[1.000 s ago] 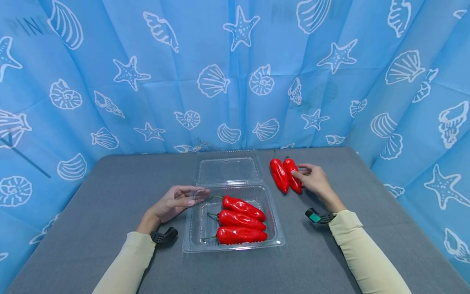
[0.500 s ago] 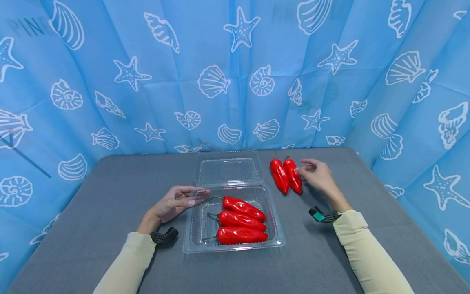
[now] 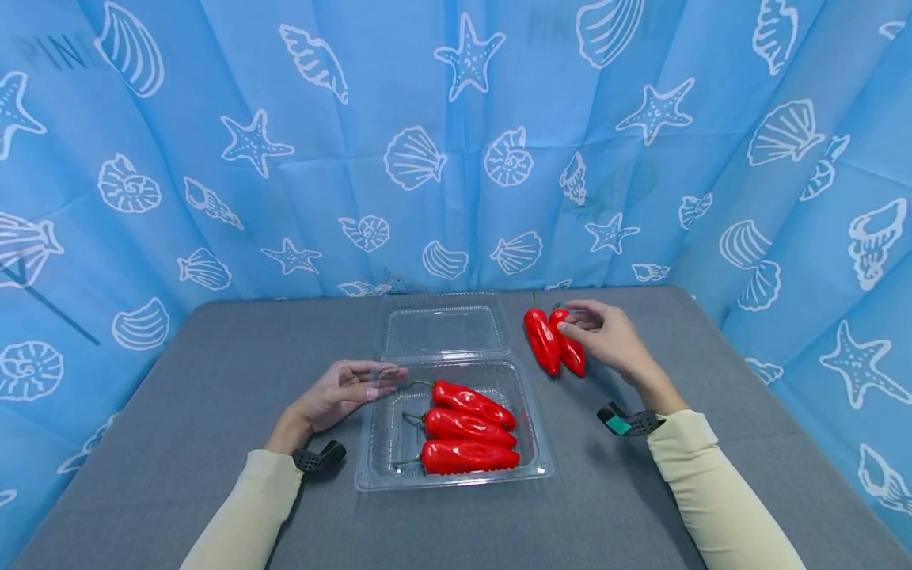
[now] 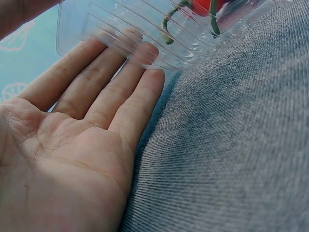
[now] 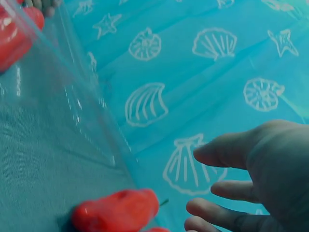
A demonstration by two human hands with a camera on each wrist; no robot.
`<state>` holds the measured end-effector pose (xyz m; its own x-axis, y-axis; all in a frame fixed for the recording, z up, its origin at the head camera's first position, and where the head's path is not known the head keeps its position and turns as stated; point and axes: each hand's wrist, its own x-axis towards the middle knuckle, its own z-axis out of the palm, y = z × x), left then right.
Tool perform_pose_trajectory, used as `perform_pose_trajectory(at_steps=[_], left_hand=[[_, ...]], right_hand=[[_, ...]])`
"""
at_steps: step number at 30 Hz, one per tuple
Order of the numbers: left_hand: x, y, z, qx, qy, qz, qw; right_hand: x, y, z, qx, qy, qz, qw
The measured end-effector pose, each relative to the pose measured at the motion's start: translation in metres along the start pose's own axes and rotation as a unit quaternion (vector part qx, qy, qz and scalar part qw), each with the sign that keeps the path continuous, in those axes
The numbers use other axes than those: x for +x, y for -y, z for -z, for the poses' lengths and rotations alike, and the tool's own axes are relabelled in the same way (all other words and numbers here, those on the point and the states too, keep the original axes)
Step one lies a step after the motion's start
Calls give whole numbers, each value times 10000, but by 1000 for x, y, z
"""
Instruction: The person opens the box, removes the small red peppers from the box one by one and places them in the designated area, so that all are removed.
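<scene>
Three glossy red peppers (image 3: pixel 469 457) with green stems lie side by side in a clear plastic clamshell container (image 3: pixel 454 481). Its hinged lid (image 3: pixel 442 328) is folded back flat behind it. My left hand (image 3: pixel 351 389) is at the container's left side; the left wrist view shows the straight fingers (image 4: pixel 128 106) against its ribbed outer wall. To the right of the lid, two more red peppers lie on the cloth, a left one (image 3: pixel 543 342) and a right one (image 3: pixel 572 354). My right hand (image 3: pixel 606 332) hovers over the right one, thumb and fingers spread apart, hiding part of its upper end.
Grey cloth (image 3: pixel 285 340) covers the table. A blue curtain (image 3: pixel 427 214) with white seashell and starfish prints hangs along the back and sides. Each wrist wears a black band mount, the left one (image 3: pixel 319 457) close to the container.
My right hand first drew back rightward off the right pepper, then came back left and farther up over its stem end. The left hand and container have stayed put.
</scene>
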<state>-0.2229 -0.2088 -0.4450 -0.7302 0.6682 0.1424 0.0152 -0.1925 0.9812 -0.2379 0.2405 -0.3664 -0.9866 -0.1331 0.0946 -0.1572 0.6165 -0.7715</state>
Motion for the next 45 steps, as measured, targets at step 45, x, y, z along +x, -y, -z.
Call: perform_pose_trajectory(at_steps=[45], left_hand=[[0, -1, 0, -4, 22, -21, 10000]], right_hand=[[-33, 59, -73, 948, 1712, 1737, 9652]])
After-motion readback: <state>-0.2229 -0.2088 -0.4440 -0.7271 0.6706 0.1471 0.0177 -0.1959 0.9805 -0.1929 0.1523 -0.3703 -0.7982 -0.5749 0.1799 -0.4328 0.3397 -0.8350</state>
